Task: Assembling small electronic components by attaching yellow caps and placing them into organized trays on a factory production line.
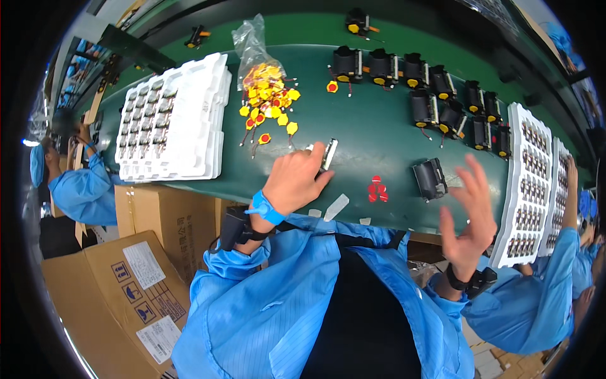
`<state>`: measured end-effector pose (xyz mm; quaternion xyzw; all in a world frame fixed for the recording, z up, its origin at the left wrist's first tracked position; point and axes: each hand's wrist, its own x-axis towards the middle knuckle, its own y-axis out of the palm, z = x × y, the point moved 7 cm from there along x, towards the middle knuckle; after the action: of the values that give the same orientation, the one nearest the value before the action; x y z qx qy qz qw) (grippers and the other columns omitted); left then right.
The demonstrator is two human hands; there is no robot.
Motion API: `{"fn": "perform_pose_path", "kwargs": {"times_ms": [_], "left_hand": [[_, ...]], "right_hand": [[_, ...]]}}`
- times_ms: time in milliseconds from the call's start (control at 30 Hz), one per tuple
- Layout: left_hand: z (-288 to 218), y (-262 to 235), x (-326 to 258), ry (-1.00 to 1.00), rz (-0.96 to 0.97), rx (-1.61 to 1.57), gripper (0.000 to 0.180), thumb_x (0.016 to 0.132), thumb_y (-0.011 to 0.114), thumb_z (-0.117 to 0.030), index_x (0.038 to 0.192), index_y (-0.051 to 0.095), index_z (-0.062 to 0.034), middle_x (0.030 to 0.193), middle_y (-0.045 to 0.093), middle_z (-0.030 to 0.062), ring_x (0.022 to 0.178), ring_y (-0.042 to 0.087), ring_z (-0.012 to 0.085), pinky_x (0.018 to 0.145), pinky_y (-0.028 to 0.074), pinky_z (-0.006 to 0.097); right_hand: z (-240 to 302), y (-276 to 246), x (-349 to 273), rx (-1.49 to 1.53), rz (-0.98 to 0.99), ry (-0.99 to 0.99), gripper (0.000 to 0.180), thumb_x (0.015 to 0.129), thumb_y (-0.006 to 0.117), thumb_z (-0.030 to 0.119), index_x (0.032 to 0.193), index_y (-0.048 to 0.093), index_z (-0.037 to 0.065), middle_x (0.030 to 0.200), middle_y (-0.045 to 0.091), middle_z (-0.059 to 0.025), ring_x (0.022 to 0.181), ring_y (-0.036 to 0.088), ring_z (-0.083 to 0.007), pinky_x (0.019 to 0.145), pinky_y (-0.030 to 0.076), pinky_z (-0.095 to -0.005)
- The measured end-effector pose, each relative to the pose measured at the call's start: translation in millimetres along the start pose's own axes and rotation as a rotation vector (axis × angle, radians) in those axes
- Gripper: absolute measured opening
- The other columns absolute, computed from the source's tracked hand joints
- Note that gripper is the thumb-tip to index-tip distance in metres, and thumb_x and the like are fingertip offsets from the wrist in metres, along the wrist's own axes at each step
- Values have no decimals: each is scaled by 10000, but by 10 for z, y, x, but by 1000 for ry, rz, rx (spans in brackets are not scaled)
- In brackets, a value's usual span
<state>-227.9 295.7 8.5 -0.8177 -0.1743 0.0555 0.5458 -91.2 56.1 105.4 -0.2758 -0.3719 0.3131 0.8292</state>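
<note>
A green conveyor surface is curving across a factory line, with cardboard boxes sitting below its near edge and other workers in blue coats sitting at both ends. The left hand is closing around a small silver-and-black part, pinching it against the belt with the fingers curled over its near end. Just beyond that hand, a pile of yellow discs with red wires is spilling out of a clear bag; farther off to its left a white tray of small parts is resting. The right hand is hovering open, fingers spread, holding nothing, just beside a black housing, with red dots lying between the two hands. This looks like the pick-up stage of fitting the small part; the next move would probably call for bringing part and housing together, squarely aligned.
</note>
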Motion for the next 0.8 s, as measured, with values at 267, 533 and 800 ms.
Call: {"fn": "perform_pose_path", "kwargs": {"times_ms": [267,533,800], "left_hand": [[-603,52,-25,-118,159,-952,180,854,729,-27,986,616,17,662,554,-9,625,479,35,562,382,221],[-1174,64,155,130,77,-807,352,816,800,-154,1051,604,19,851,647,111,705,633,193,643,493,309],[-1576,674,608,435,-99,-297,830,627,879,-137,1319,452,27,1292,539,243,1207,525,440,1003,456,470]], "right_hand": [[245,820,4,282,175,-65,762,711,835,82,1397,513,4,1465,408,-305,1284,506,-493,1018,485,-481],[-123,151,-193,343,13,52,626,680,819,11,1255,580,-43,1334,585,-245,1195,620,-385,991,509,-427],[-671,-270,-181,503,-144,171,626,620,868,1,1198,628,-24,1319,621,-232,1288,571,-326,1095,429,-422]]}}
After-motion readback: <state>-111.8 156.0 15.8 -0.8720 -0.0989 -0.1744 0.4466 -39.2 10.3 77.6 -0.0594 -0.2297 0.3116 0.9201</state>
